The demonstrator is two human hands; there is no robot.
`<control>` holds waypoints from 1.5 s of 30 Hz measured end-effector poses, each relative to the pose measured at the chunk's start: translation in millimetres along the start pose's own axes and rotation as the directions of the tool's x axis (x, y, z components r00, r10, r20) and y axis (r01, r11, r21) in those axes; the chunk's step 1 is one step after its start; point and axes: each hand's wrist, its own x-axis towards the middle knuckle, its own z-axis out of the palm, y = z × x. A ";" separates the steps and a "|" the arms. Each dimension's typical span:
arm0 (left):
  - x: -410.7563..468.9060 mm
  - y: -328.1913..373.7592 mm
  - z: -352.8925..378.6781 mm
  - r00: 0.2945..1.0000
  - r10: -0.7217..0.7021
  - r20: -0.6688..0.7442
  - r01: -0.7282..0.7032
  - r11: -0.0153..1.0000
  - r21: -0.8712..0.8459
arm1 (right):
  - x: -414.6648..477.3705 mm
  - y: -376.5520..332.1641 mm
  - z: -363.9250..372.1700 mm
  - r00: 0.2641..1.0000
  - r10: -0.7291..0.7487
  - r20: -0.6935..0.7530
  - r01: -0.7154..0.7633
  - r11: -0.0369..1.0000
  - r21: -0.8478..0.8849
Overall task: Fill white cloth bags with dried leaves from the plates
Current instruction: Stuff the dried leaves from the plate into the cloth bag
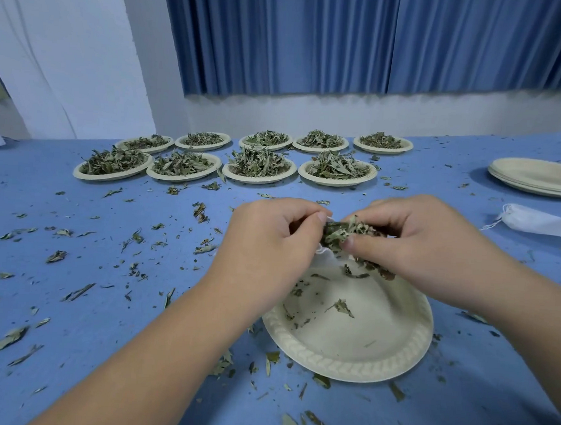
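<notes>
Matt embossed paper plate (362, 351); white mesh cloth bag (537, 223); dry crinkled leaves (340, 233); matt blue tabletop (102, 266).

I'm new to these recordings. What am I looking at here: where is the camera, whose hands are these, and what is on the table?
There is no machine here: a person works with bare hands. The single picture comes from a camera worn on their head, looking down. The left hand pinches a white cloth bag, mostly hidden beneath it. The right hand pinches a clump of dried leaves right beside it. Below them a paper plate sits nearly empty on the blue table, which is littered with leaf bits. Further back stand nine plates of leaves. To the right lie a stack of empty plates and another white bag.
</notes>
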 end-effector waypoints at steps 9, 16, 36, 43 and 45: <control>-2.5 1.4 14.3 0.997 -0.069 0.015 0.070 0.994 -0.082 | -1.4 -3.6 20.8 0.994 -0.093 -0.060 0.057 0.898 -0.436; -5.6 4.5 18.4 0.997 -0.062 -0.039 0.060 0.996 -0.066 | -3.7 -6.6 27.1 0.985 -0.126 -0.114 0.049 0.851 -0.522; -2.7 1.7 17.5 0.981 -0.176 -0.085 0.159 0.971 -0.176 | -6.9 -8.7 16.3 0.992 -0.117 -0.050 0.093 0.933 -0.348; -1.5 1.1 15.3 0.981 -0.185 -0.061 0.168 0.962 -0.214 | -4.4 -1.9 16.7 0.993 -0.053 -0.106 0.044 0.995 -0.089; -1.8 1.5 17.0 0.983 -0.179 -0.044 0.166 0.965 -0.205 | -3.8 -2.3 18.3 0.984 -0.046 -0.174 0.034 0.997 -0.074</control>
